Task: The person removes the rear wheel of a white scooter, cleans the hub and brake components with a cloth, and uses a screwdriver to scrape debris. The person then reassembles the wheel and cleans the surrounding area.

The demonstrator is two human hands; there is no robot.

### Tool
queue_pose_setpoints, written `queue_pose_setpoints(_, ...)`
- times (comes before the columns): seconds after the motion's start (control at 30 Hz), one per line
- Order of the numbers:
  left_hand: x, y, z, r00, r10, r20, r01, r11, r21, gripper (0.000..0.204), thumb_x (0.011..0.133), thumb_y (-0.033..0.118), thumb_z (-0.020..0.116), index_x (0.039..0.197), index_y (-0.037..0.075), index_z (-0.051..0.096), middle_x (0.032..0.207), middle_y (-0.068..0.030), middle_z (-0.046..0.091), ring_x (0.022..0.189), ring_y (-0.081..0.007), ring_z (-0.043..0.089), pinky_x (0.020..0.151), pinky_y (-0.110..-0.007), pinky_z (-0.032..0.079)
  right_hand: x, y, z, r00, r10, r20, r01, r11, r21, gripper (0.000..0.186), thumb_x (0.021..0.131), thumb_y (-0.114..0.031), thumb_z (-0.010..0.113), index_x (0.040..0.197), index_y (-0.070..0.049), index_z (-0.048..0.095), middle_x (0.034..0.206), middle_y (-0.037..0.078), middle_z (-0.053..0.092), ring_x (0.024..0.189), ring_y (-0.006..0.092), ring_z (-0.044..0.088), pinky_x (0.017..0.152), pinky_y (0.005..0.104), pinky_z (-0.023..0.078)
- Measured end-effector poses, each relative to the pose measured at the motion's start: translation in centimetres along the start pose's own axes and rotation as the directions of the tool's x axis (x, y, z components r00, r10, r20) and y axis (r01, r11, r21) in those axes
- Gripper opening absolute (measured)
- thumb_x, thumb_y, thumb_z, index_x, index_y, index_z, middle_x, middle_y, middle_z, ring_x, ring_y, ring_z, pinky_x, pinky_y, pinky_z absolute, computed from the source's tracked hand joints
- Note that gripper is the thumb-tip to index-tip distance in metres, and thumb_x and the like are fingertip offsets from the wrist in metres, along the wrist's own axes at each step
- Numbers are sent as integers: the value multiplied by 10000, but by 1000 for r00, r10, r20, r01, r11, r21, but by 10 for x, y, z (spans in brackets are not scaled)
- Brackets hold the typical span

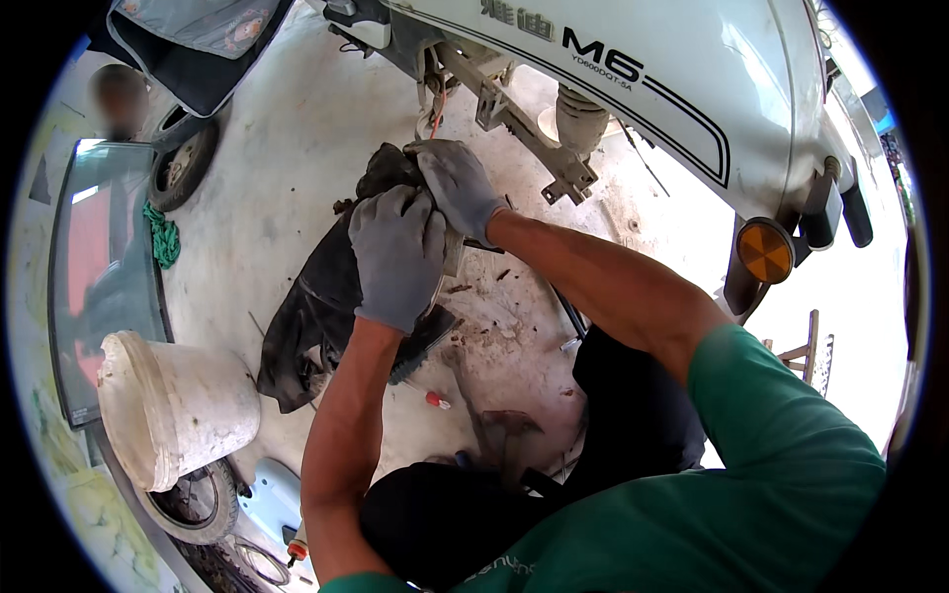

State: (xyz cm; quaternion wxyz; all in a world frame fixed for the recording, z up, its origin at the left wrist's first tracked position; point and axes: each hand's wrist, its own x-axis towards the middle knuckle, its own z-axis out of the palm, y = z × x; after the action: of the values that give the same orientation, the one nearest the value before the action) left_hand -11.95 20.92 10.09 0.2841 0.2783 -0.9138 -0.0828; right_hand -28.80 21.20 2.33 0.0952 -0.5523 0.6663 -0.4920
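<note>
A dirty black piece (321, 267), perhaps a mudguard or a cover, hangs creased below the white vehicle body (633, 59). My left hand (397, 255), in a grey glove, curls its fingers over the upper part of it. Just above and to the right, my right hand (458, 188), gloved alike, closes on the top end of the same piece. The gloves hide what lies under the fingertips. Close by on the right is a rusty metal bracket (534, 138) of the vehicle's frame.
At left stands a stained white bucket (203, 405), tilted over a small wheel (198, 504). Behind it leans a glass panel (109, 267), with a tire (185, 168) near a person (119, 99). A red-tipped tool (437, 400) lies on the floor. An orange reflector (765, 250) juts out at right.
</note>
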Motion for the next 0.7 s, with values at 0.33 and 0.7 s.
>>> queue_pose_setpoints(0.33, -120, -13, 2, 998, -4, -65, 7, 999, 36, 246, 916, 202, 637, 1106, 53, 682, 1100, -130, 606, 1071, -345, 546, 1003, -525, 395, -3, -9, 5, 995, 99, -22, -97, 994, 44, 315, 985, -146, 489, 1248, -60, 640, 1265, 175, 608, 1237, 357, 517, 1103, 423, 377)
queue_pose_setpoints(0.7, -170, -31, -19, 829, -558, 38, 502, 711, -492, 250, 900, 39, 644, 1138, 26, 720, 1025, -120, 707, 956, -229, 662, 867, -319, 507, -2, -4, 4, 998, 62, -28, -61, 997, 39, 323, 973, -172, 491, 1242, -79, 644, 1283, 171, 605, 1236, 376, 502, 1093, 438, 385)
